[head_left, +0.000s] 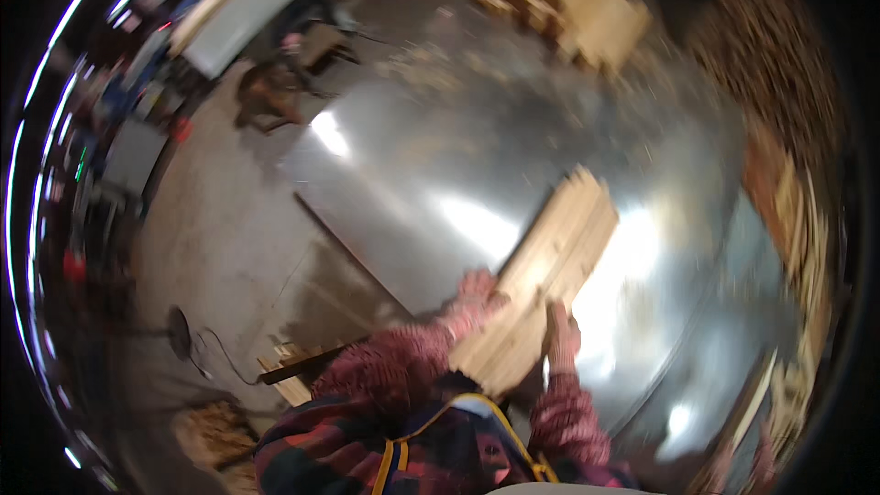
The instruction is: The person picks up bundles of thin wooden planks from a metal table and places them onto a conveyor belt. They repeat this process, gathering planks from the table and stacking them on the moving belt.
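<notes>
A bundle of pale wooden boards [550,266] lies slanted in front of my body, its near end close to my apron and its far end pointing up and to the right. My left hand [477,298] grips the left edge, with fingers closed over the side. On the opposite edge, my right hand [562,339] holds the boards with the thumb side up. Both hands are slightly smeared by motion, and the fingers beneath the wood are hidden. Under the boards spreads a shiny metal tabletop [385,165].
Farther off on the metal surface sits a stack of light boards [596,0]. Many wooden strips [770,55] are piled at the right, with longer pieces [811,257] along that edge. A wooden stool [266,96] stands on the floor at the left.
</notes>
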{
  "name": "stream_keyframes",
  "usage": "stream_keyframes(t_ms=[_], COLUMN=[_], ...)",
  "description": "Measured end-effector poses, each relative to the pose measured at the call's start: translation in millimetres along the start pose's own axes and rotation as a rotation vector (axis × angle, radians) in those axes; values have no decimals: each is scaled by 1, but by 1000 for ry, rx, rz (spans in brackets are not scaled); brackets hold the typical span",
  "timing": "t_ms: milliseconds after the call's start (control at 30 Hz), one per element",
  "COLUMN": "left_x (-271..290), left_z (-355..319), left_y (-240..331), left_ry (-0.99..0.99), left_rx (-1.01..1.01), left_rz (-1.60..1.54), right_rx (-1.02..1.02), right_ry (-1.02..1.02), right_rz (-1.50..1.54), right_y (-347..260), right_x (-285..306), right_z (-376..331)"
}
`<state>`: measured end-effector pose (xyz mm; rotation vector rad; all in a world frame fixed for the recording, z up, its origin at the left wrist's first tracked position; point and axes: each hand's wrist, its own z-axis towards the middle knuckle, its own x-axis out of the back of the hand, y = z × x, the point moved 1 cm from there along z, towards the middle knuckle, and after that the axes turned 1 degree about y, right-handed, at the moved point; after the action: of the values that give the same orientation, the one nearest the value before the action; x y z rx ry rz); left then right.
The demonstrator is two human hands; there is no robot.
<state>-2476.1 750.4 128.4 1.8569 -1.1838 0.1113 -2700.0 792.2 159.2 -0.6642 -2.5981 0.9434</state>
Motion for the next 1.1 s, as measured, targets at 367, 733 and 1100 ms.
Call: stream_keyframes(t_ms=[367,733,1100], left_x=[262,526,819], left_z=[-138,-345,-438], left_y=[-103,-323,-544], left_ry=[4,800,1216], left_rx=[277,243,364], left_rz=[-152,-350,-51], right_rx=[112,196,61], right_ry=[-639,-1373,-1731], right_rz=[313,22,25], right_y=[34,-18,-15], right_x=[-277,-732,-1179], right_z=[-39,-252,-381])
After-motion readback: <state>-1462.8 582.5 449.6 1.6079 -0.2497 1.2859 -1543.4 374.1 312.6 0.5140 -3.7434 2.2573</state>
